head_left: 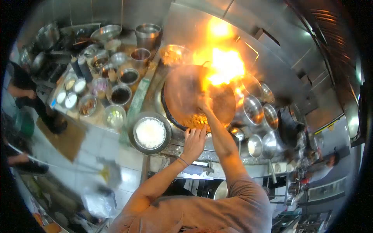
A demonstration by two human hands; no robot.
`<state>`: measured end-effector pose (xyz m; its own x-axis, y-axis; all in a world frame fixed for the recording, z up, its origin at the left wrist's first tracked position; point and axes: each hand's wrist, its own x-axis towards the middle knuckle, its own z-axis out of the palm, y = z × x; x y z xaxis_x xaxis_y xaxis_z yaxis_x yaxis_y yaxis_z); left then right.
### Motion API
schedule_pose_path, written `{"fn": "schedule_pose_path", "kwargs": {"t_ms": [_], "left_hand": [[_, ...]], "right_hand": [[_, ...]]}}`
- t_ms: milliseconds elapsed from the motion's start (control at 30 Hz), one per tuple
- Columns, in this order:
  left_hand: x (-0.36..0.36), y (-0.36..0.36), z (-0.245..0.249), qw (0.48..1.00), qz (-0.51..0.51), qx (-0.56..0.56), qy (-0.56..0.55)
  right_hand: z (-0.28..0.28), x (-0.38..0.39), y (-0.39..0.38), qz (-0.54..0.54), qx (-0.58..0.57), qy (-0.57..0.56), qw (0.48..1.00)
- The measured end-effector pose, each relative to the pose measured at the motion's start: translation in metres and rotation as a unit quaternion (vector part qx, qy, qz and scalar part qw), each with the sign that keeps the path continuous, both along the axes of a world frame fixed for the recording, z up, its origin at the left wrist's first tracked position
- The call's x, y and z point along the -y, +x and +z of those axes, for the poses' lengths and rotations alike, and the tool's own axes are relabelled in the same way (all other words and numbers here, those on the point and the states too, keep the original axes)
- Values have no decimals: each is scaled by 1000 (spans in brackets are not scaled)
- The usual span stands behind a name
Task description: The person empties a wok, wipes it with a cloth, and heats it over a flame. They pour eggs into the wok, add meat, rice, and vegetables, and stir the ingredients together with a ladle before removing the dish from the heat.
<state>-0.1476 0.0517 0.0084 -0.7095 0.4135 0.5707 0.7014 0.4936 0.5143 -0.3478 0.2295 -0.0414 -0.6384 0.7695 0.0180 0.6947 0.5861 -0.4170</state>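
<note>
A large wok (pixel 180 91) sits over the burner, with browned food (pixel 196 120) gathered near its front edge. Tall flames (pixel 227 68) rise at its far right side. My left hand (pixel 195 140) is at the near rim, its fingers curled over the edge and gripping the wok. Over the wok's inside, my right hand (pixel 206 104) is closed; blur and glare hide what it holds. Left of the wok stands a dark pan with a bowl of white rice or noodles (pixel 150 133), too bright to tell which.
Sauce bowls (pixel 121 94), a bowl of chopped greens (pixel 114 116) and squeeze bottles (pixel 84 68) crowd the left counter. A green strip (pixel 138 101) runs beside the stove. Steel bowls (pixel 253 110) stand at the right. Other people are at the far left and far right.
</note>
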Motion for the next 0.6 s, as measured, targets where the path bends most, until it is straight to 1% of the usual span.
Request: {"fn": "schedule_pose_path", "kwargs": {"t_ms": [33,67,100,133,167,200,233,267,300,333,367,400,433,467,500,533,567,600], "left_hand": [[2,1,4,1000,-11,1,-11],[2,-2,6,1000,-21,-3,-7],[2,-1,8,1000,-31,-4,-3],[2,3,10,999,-41,-2,1],[4,7,15,999,-47,-2,-15],[3,8,13,999,-33,-13,-10],[2,12,9,999,-19,-25,-6],[-1,12,5,999,-2,-38,2],[-1,11,1,999,10,-38,-24],[1,14,3,999,5,-33,-5],[2,15,7,1000,-1,-28,13],[1,9,11,999,-3,-28,33],[2,3,12,1000,-22,-16,8],[2,-3,13,999,-40,-2,-17],[3,-10,14,997,-57,11,-42],[4,-16,10,998,-56,-2,-24],[4,-23,3,998,-57,-15,-7],[5,-28,-2,998,-57,-28,12]], "right_hand": [[4,0,8,111,-20,-52,992],[13,-2,11,225,-44,-102,968],[26,-3,20,335,-65,-149,928],[39,-5,32,439,-82,-196,873],[47,-13,29,314,-31,-32,948],[58,-19,27,168,52,92,980],[57,-11,25,31,-20,28,999],[57,-1,20,-102,-92,-34,990],[45,-4,11,60,-66,-15,996],[30,-2,15,215,-31,1,976],[16,0,20,338,-31,-26,940],[18,14,31,454,-30,-71,888],[49,22,42,413,-22,-157,897],[66,20,47,368,-13,-241,898],[64,9,42,285,-14,-146,947],[57,-2,36,196,-16,-50,979],[48,-11,34,101,-18,46,994],[47,-12,39,119,-5,53,991]]}}
